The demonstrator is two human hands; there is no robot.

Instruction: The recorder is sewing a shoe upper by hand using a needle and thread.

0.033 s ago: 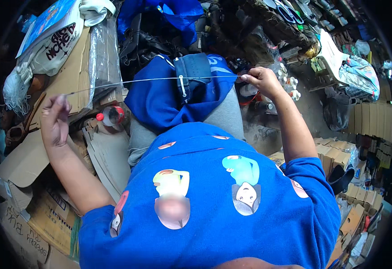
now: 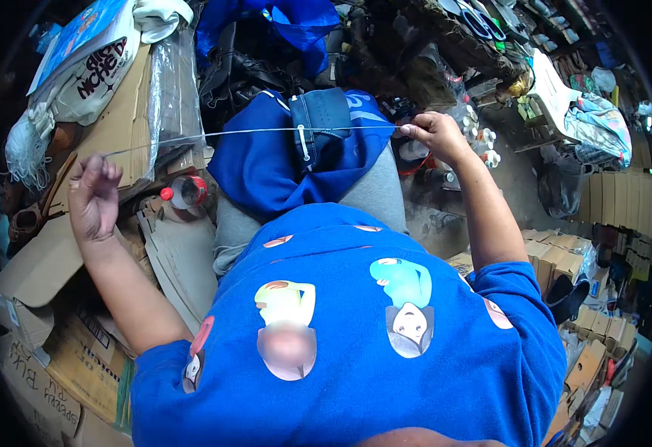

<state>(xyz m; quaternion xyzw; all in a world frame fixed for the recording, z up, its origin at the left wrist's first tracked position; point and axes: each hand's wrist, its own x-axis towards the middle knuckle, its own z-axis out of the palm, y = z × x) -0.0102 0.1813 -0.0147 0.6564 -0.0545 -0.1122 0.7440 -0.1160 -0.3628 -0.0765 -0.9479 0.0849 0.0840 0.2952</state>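
A thin white thread is stretched nearly straight across my lap. Its left end runs to the fingertips of my left hand, which are pinched together, raised out to the left. On the other side my right hand pinches the thread between thumb and bent forefinger. Below the thread lies a navy leather piece, resembling part of a shoe upper, with a white lace or cord loop at its left edge. It rests on a blue cloth spread over my grey-clad legs.
Cardboard sheets and a red-capped bottle are close by on the left. A hank of white thread hangs farther left. Several small bottles stand beyond my right hand, near a white chair with cloth on it.
The fingers of my left hand have curled in slightly and the hand has shifted a little. My right hand, the leather piece and the cloth look the same.
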